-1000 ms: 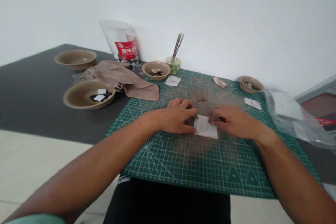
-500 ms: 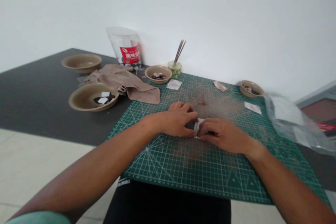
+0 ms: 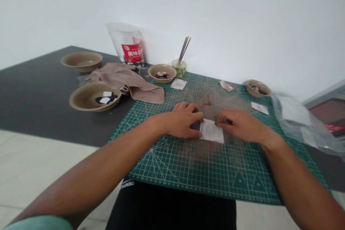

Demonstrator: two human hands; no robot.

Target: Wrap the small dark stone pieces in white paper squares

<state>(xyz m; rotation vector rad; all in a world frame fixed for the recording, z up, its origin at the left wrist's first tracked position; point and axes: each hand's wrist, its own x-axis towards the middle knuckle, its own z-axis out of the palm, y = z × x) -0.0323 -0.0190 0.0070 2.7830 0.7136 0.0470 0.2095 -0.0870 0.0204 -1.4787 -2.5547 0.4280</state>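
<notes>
A small white rectangular piece (image 3: 212, 130), paper or thin cloth, lies flat on the green cutting mat (image 3: 172, 165). My left hand (image 3: 185, 120) rests at its left edge, thumb and forefinger holding down the two corners there. My right hand (image 3: 239, 124) is at its upper right corner with fingers curled in a pinch, slightly blurred. Brown dust and a small brown smear (image 3: 207, 101) mark the mat beyond the hands.
Similar pieces lie on the mat: one white (image 3: 178, 83), one brownish (image 3: 226, 86), one at right (image 3: 259, 107). Bowls with dark and pale bits (image 3: 162, 73), a brown cloth (image 3: 126, 79), a clear jar (image 3: 126, 43), a stick holder (image 3: 179, 68) and a plastic bag (image 3: 296, 118) stand around.
The white piece, mostly covered by my fingers before, now lies spread out in view. My right hand has moved right and slightly away from me; my left hand has stayed almost in place.
</notes>
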